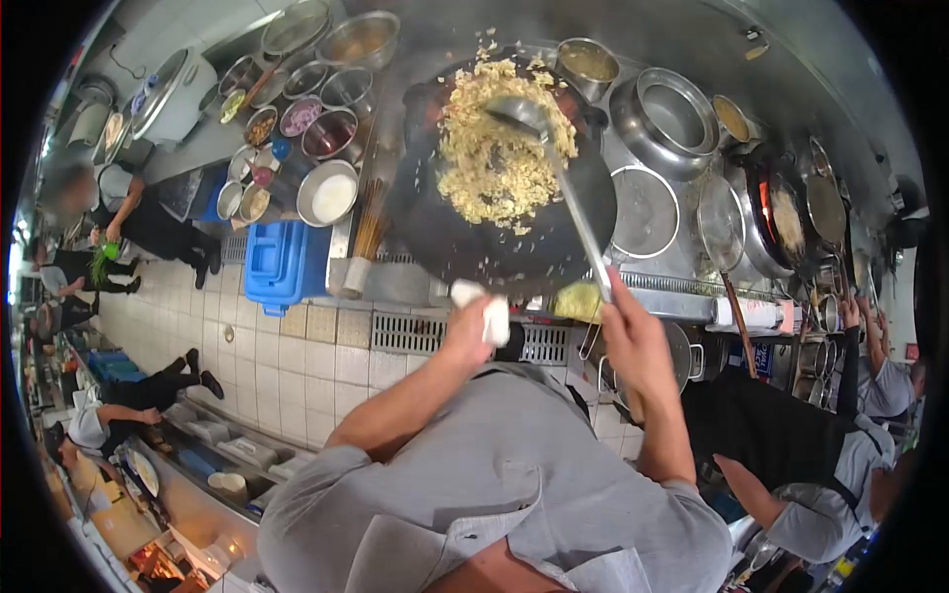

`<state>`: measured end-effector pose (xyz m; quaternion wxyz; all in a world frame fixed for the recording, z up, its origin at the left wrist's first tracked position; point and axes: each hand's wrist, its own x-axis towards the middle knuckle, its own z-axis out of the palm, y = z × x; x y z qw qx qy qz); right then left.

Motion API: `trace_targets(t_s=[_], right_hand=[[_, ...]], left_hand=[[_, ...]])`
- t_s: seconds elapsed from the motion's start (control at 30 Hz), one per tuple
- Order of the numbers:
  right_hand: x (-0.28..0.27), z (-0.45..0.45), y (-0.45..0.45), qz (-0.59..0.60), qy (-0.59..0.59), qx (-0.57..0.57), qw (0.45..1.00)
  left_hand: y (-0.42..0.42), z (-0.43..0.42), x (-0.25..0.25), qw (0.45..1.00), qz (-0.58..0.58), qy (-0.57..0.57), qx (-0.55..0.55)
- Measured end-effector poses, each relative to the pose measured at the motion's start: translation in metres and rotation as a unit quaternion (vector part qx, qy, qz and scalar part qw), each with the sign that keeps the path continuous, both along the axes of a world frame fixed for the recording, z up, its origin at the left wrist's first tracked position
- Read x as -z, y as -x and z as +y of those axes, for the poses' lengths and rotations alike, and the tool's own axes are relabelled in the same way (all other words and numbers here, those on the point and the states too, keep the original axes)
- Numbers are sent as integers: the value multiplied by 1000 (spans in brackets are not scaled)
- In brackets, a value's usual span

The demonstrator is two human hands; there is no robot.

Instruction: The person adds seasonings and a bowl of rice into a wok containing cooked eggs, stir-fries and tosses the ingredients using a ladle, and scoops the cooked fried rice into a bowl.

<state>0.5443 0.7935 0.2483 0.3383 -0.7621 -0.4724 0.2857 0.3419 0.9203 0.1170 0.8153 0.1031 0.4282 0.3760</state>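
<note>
A large dark wok [425, 217] fills the upper middle, with yellowish fried rice [494, 183] spread across its far half and grains in the air above. My left hand [467, 334] is closed around a folded white cloth [483, 304] at the wok's near edge; whether a wok handle lies under the cloth is hidden. In my right hand [638, 341] I grip the long handle of a metal ladle [576, 212]. The ladle's bowl rests over the rice.
On the left counter stand several steel bowls of ingredients, a bowl of white contents [327, 194] and a blue bin [272, 262] below. To the right are a round strainer [644, 211], a steel pot [675, 117] and a flaming wok [776, 212]. Co-workers stand at both sides.
</note>
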Motion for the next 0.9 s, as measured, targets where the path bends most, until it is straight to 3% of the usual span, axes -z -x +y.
trace_targets(t_s=[0.07,0.1,0.13,0.2,0.27,0.33,0.37,0.4,0.43,0.47,0.5,0.53,0.57,0.6,0.63,0.67,0.73,0.8,0.83,0.87,0.9], right_hand=[[-75,-9,16,265,32,90,960],[-78,-9,14,289,-5,59,956],[-76,-6,17,402,-38,67,912],[-61,15,19,606,-108,78,784],[-9,44,11,775,-112,27,622],[51,75,1,877,-89,47,469],[83,91,-12,899,-55,78,427],[106,108,-27,850,-11,101,517],[126,123,-41,790,31,124,600],[136,130,-49,719,74,147,675],[129,131,-49,563,90,113,814],[114,131,-46,381,106,73,915],[107,134,-45,182,116,25,976],[112,125,-51,30,75,-10,997],[121,101,-60,-123,30,-47,991],[125,81,-62,-272,-19,-85,958],[123,49,-47,-261,164,-51,950],[148,27,-49,-205,56,-49,976],[152,27,-53,-179,39,-31,983],[155,26,-53,-150,26,-12,988],[155,36,-55,-120,11,7,993]], left_hand=[[-16,48,33,995,-26,40,87],[-31,78,43,993,-21,56,104],[-51,93,40,995,26,65,74],[-63,121,55,995,6,54,82],[-63,135,72,994,21,38,104],[-57,134,73,995,9,27,96],[-49,120,68,997,-11,23,75],[-38,107,64,998,-30,18,56],[-18,96,79,991,-56,10,121],[-5,76,62,991,-25,12,133],[14,61,75,980,-24,10,195],[41,46,90,962,4,-18,273],[64,31,111,951,50,-7,306],[79,19,89,937,79,-47,338],[93,11,101,913,106,-38,392],[105,7,111,870,163,-40,463],[119,-5,159,773,259,-145,561],[109,-17,180,667,372,-220,607],[97,-24,205,622,377,-264,633],[71,-11,155,584,334,-294,678],[56,-22,194,556,338,-335,682]])
